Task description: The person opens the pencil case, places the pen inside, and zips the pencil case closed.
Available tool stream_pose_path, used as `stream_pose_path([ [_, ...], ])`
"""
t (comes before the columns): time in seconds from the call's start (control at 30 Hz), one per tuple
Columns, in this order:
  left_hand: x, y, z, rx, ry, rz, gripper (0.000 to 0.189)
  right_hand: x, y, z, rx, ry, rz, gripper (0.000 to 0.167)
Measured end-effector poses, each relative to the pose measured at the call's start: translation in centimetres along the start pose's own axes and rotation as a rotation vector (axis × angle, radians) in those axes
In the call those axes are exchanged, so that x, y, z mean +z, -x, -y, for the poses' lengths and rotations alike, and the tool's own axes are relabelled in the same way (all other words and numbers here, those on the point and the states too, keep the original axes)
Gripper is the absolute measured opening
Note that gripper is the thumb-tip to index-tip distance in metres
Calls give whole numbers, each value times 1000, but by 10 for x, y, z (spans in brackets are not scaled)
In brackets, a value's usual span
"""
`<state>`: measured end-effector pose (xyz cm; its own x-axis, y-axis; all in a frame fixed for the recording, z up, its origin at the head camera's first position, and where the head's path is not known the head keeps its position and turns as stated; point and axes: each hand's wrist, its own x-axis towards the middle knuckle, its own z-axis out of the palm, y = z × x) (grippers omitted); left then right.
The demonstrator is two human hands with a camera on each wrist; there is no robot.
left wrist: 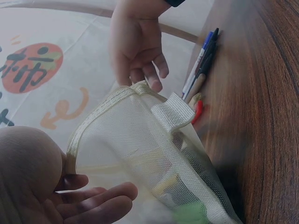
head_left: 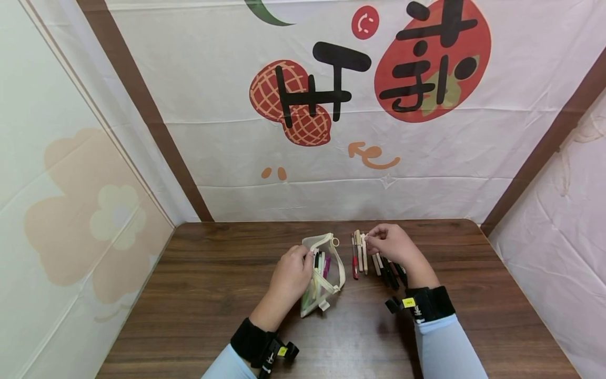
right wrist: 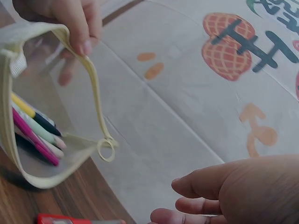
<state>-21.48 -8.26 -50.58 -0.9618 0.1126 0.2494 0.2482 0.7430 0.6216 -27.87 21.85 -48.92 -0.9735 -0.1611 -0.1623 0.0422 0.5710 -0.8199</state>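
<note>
A cream mesh pencil pouch [head_left: 342, 271] stands with its zip top gaping, several pens [right wrist: 35, 135] inside it. My left hand [head_left: 294, 268] pinches the left side of its rim, the thumb and fingers on the zip edge [right wrist: 91, 79]. My right hand [head_left: 395, 246] hovers over a row of pens to the right of the pouch. Its fingers are loosely bent, and in the right wrist view nothing shows between thumb and fingers [right wrist: 201, 184]. Nearest to it lie a white pen [head_left: 364, 255], a beige pen [head_left: 359, 252] and a red pen [head_left: 355, 266].
Several black pens [head_left: 390, 273] lie under and beside the right wrist. A ring pull [head_left: 335, 242] hangs at the pouch's far corner. The brown wooden table [head_left: 213, 295] ends at a printed white curtain [head_left: 227, 202] behind.
</note>
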Motion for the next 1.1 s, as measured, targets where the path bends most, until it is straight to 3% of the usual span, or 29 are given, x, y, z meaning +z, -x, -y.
stream_pose_path([
  [0.47,0,0,-1,3,-3,-9,24,-25,0,-24,91,-8,-88,32],
  [0.67,0,1,-2,6,-2,-9,25,-32,3,-32,118,65,-111,33],
  [0.9,0,1,-2,8,-4,-10,24,-38,2,-44,149,245,-163,34],
  [1.1,0,1,-2,6,-7,-8,24,-45,6,-50,195,310,-179,39],
])
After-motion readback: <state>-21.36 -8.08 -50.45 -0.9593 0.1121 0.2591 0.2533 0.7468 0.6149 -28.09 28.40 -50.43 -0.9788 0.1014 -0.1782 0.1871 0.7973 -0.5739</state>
